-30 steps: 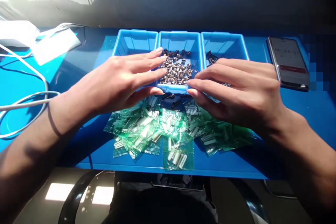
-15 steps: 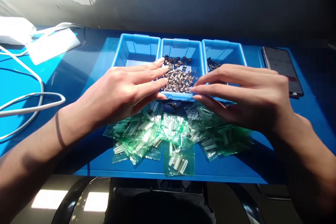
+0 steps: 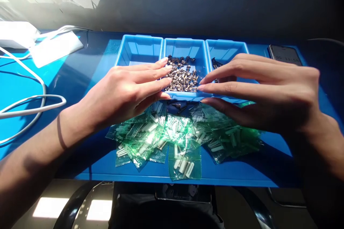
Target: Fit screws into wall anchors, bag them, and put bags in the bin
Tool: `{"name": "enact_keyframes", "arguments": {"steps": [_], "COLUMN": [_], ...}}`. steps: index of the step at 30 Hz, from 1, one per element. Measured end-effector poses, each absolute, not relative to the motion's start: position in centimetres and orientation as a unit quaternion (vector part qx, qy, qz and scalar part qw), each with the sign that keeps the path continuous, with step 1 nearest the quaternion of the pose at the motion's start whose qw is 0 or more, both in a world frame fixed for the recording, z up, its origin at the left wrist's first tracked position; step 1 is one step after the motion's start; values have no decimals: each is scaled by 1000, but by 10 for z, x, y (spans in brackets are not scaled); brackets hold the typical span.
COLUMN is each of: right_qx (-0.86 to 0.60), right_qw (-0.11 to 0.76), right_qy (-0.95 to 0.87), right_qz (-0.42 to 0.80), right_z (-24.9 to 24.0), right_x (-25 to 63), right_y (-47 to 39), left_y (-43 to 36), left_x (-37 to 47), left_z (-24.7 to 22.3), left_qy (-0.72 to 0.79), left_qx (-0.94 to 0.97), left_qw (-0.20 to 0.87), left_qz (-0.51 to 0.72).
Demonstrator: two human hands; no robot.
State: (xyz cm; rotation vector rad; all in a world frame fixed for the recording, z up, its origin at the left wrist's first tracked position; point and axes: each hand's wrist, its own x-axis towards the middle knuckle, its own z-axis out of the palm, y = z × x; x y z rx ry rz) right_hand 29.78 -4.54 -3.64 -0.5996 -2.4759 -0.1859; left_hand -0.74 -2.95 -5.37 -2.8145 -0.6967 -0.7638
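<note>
1. Evidently the left hand (image 3: 126, 86) lies palm down and open, fingers straight and close together, tips at the left edge of the screws (image 3: 182, 78); nothing shows in its grasp.
2. The right hand (image 3: 279, 86) has a narrow gap between thumb and fingers, by the near right corner of the middle bin (image 3: 185, 96). No screw shows between the tips; whether anything is tucked under the palm, I cannot tell.
3. The screws lie loose in the middle bin, silver ones nearer, darker ones at the back. To handle them well, I'd keep the left hand light against the bin, and pinch from the edge of the heap, by the head, so that neighbours aren't dragged along.
4. The left bin (image 3: 142, 46) and right bin (image 3: 228, 41) flank it; dark screws show in the right one. Low wrists would avoid knocking either.
5. Just before the middle bin, a few dark screws (image 3: 178, 106) lie on the desk (image 3: 228, 177), beside green packets (image 3: 145, 136). Sleeves of plastic slide easily, I'd judge, so lift clear of them.
</note>
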Motion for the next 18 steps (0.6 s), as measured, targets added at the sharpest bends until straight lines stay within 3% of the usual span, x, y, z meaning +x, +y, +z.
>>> {"name": "enact_keyframes", "arguments": {"steps": [3, 8, 18], "right_qx": [-172, -130, -138], "right_qw": [288, 162, 155], "right_qy": [-939, -965, -963], "right_qz": [-76, -163, -172], "right_z": [-40, -51, -56], "right_x": [284, 264, 264], "right_y": [-55, -67, -68], "left_y": [-29, -29, -31], "left_x": [-7, -6, -8], "left_z": [-54, -54, -53], "left_qy": [-223, -223, -234], "left_qx": [-939, -939, -943], "left_qw": [80, 87, 88], "left_qz": [-250, -246, -219]}}
